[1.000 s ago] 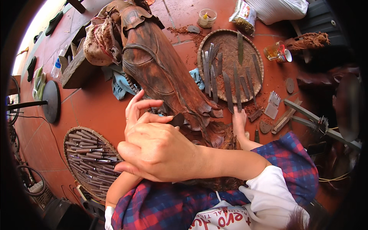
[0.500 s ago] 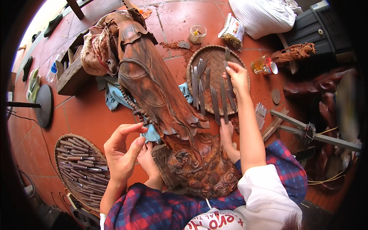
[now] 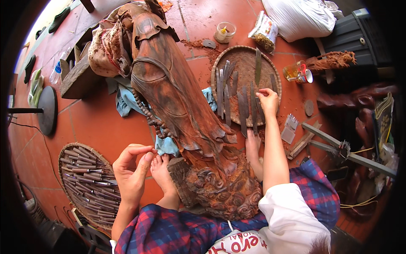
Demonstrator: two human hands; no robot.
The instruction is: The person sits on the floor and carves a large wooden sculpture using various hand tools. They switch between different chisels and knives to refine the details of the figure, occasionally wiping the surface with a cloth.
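A large carved wooden figure (image 3: 169, 80) in a flowing robe leans away from me, its knobbly base (image 3: 224, 190) between my legs. To its right, my right hand (image 3: 270, 103) is over a round woven tray (image 3: 277, 70), thumb and fingertips pinched together. Whatever is in the pinch is too small to make out. Several flat, dark, file-like strips (image 3: 242, 108) lie in the tray, one running just below these fingertips. My left hand (image 3: 132, 171) is raised left of the base, fingers curled loosely, thumb and forefinger slightly apart, nothing visible between them.
A woven basket (image 3: 63, 163) of wood-handled carving tools stands at left. Blue cloths (image 3: 167, 146) lie beside the figure. Beyond the tray are a glass jar (image 3: 224, 32) and a bag (image 3: 264, 31); to its right, a mug (image 3: 304, 76) and a grey metal frame (image 3: 317, 132).
My right hand has moved down toward the tray's near right side, away from a strip it held. A strip now lies at the tray's right edge. My left thumb and forefinger have come closer together.
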